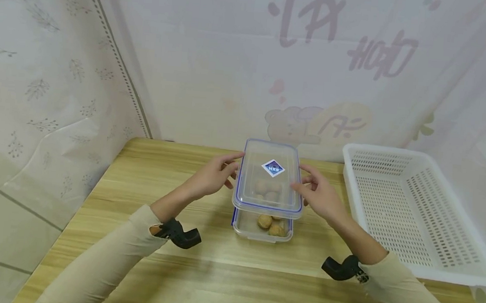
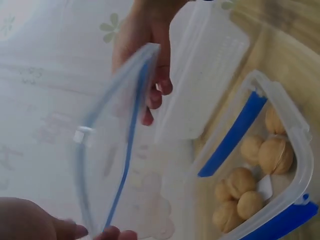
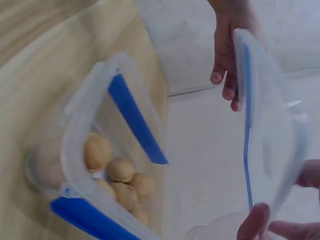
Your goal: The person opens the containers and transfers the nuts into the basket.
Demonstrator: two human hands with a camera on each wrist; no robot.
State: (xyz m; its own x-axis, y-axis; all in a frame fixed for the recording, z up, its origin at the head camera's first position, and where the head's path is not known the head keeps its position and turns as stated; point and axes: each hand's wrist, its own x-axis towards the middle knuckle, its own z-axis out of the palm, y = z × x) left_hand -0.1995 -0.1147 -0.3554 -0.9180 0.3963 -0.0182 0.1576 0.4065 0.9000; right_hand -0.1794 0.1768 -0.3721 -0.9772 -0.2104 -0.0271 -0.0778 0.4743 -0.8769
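Observation:
A clear lid (image 1: 258, 181) with a blue seal and a diamond sticker is held above a clear container (image 1: 247, 225). My left hand (image 1: 215, 175) grips its left edge and my right hand (image 1: 318, 193) its right edge, fingers below and thumbs at the rim. Several walnuts (image 2: 276, 155) lie inside the container, beside a small white piece (image 2: 265, 186). In the right wrist view the lid (image 3: 272, 135) stands apart from the container's rim (image 3: 75, 150), whose blue side flaps (image 3: 135, 117) show.
A white perforated basket (image 1: 400, 221) stands at the right of the wooden table (image 1: 166, 259). Behind the table hangs a pale printed curtain (image 1: 215, 73), and another patterned sheet (image 1: 38, 83) covers the left side.

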